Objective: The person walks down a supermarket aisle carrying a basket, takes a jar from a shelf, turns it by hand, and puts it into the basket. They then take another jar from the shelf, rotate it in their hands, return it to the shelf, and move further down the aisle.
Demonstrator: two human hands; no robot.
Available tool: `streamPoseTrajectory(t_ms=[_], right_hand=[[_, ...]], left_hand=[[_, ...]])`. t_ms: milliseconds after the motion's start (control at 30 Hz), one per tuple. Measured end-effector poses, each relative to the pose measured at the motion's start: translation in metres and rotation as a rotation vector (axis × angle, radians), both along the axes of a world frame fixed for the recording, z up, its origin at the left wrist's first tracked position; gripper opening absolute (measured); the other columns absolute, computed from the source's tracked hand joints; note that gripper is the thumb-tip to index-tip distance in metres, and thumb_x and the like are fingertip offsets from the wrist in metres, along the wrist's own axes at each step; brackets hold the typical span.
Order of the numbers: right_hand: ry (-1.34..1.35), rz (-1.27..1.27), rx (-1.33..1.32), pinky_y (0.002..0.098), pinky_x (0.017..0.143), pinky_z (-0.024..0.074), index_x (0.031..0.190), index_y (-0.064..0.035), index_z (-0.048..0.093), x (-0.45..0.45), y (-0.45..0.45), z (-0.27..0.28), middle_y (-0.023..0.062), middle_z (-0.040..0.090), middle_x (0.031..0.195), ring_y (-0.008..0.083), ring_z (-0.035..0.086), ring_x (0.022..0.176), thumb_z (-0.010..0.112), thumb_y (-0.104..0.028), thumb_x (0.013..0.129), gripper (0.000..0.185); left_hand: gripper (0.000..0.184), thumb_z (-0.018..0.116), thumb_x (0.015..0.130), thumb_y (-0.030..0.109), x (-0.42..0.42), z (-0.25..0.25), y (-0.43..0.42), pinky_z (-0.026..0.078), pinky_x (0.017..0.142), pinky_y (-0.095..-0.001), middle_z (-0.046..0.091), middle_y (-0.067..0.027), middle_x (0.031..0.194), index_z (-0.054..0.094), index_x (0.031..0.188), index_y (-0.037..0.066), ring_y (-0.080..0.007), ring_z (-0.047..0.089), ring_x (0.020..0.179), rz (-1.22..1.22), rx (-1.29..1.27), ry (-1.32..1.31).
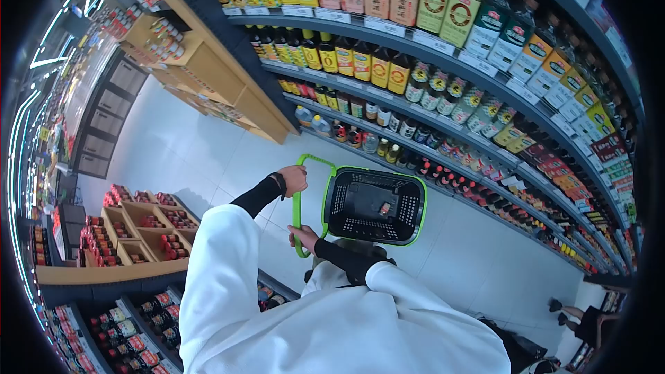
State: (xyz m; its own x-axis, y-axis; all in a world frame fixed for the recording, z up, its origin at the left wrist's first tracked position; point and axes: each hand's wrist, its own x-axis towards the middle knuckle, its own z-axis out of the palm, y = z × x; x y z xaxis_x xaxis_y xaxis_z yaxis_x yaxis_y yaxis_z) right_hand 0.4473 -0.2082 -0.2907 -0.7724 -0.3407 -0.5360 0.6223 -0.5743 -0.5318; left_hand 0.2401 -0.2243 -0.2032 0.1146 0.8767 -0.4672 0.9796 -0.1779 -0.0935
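A black shopping basket [375,232] with a bright green rim stands in the aisle ahead of me, and a small packet [384,208] lies inside it. Its green handle [297,209] sticks out to the left of the basket. My left hand [294,179], a dark band at its wrist, is closed around the upper part of the handle. Lower down, my right hand [303,237] is closed on the same handle. White sleeves with black cuffs cover both my arms.
Tall shelves [443,45] of bottled sauces run along the right. Wooden display boxes [149,228] with red-labelled jars stand at left, below a wooden shelf unit [228,86]. Pale floor tiles [450,256] lie under the basket. Another person [589,322] is at far lower right.
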Motion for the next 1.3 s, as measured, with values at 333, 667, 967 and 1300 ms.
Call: streamPoseTrajectory(t_ms=[333, 667, 967, 1300], right_hand=[[0.207, 0.395, 0.244, 0.0247, 0.038, 0.0364, 0.08, -0.01, 0.043, 0.023, -0.082, 0.019, -0.0031, 0.039, 0.055, 0.0077, 0.039, 0.043, 0.052, -0.034, 0.089, 0.027], [0.723, 0.718, 0.69, 0.0391, 0.062, 0.0484, 0.088, -0.005, 0.055, 0.057, -0.086, 0.004, 0.0111, 0.059, 0.067, 0.0281, 0.06, 0.063, 0.05, -0.048, 0.084, 0.043], [1.061, 1.006, 0.838, 0.0469, 0.079, 0.0454, 0.094, -0.0056, 0.06, 0.019, -0.036, 0.0, 0.0213, 0.062, 0.089, 0.0376, 0.059, 0.087, 0.051, -0.048, 0.081, 0.045], [1.278, 1.066, 1.263, 0.0449, 0.064, 0.0483, 0.079, -0.016, 0.066, -0.05, 0.088, 0.05, 0.0131, 0.063, 0.072, 0.032, 0.062, 0.071, 0.052, -0.062, 0.074, 0.048]], left_hand=[[0.007, 0.059, 0.057, 0.016, 0.049, -0.008, -0.192, 0.047, 0.075, -0.0354, 0.059, -0.0115, 0.06, 0.06, 0.059, 0.009, -0.0273, 0.06, 0.065, 0.571, -0.185, -0.005], [0.017, 0.06, 0.054, 0.02, 0.175, -0.005, -0.264, 0.046, 0.078, -0.0361, 0.062, -0.0127, 0.066, 0.064, 0.064, 0.008, -0.0281, 0.061, 0.072, 1.081, -0.132, -0.009], [0.019, 0.057, 0.06, 0.022, 0.233, -0.02, -0.24, 0.05, 0.066, -0.0416, 0.06, -0.0173, 0.062, 0.065, 0.064, 0.006, -0.0341, 0.061, 0.063, 1.449, 0.243, 0.069], [0.028, 0.064, 0.068, 0.034, 0.239, -0.033, -0.117, 0.05, 0.061, -0.0432, 0.061, -0.0176, 0.065, 0.066, 0.071, 0.006, -0.0362, 0.061, 0.063, 1.811, 0.463, 0.071]])
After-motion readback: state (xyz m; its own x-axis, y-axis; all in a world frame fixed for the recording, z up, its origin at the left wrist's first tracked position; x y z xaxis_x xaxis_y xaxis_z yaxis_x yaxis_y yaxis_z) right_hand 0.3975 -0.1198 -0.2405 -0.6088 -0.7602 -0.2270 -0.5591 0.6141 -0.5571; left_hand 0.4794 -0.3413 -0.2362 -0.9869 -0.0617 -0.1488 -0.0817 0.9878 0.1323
